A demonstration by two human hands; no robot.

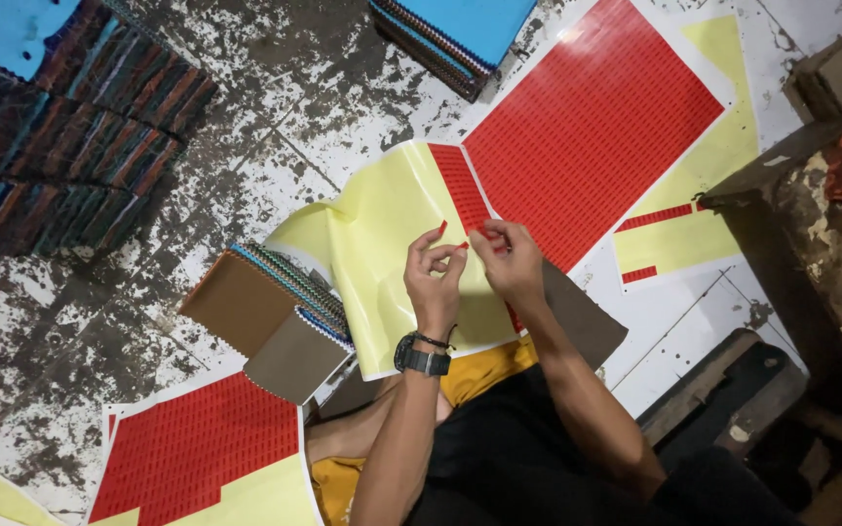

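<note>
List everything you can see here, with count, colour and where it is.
sticker sheet: one, red on yellow backing, upper right
peeled backing sheet: one, yellow, centre, under the hands
sticker sheet on floor: one, red, lower left
fabric swatch books: two, brown covers, centre left
swatch stacks: several, multicoloured, upper left
small sticker: one, red, on left fingertips
wristwatch: one, black, left wrist
left hand: centre
right hand: centre

Sticker sheet (pixel 392 224): yellow backing, mostly stripped, curled upward at its left edge, one narrow column of small red labels remaining along its right side; lies on the floor under the hands. Red labels (pixel 443 229): tiny peeled strips, stuck on fingertips.
</note>
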